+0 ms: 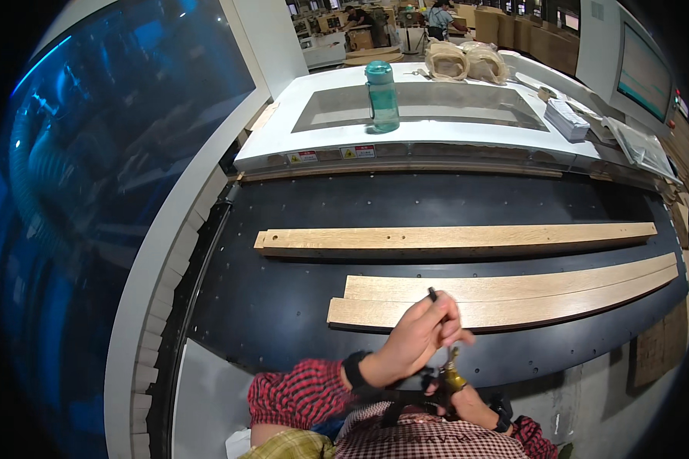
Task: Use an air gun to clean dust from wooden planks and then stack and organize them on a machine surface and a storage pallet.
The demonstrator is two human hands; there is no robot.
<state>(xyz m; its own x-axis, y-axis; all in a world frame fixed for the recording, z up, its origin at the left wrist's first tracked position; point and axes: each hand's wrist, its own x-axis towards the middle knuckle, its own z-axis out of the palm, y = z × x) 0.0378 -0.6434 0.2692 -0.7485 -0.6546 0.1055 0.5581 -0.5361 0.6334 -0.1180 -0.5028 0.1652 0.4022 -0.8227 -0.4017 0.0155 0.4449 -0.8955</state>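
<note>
I'm looking down at the dark bed (298, 306), and two pale planks (513, 298) lie side by side right in front of me, touching along their length. Their long axis runs left to right, bowed a little by the lens. A third plank (452, 239) sits farther back, apart from them, parallel.

My left hand (417, 336) is the nearer one: it's over the near edge of the front plank, fingers curled tight around a thin dark pen (434, 294) whose tip points away from me onto the wood.

My right hand (455, 386) is low, close to my chest and just short of the bed's edge. It's closed around a small brass-coloured tool (452, 375); what kind, I can't tell.

Up on the white housing (283, 130) stands a teal bottle (381, 96).
</note>
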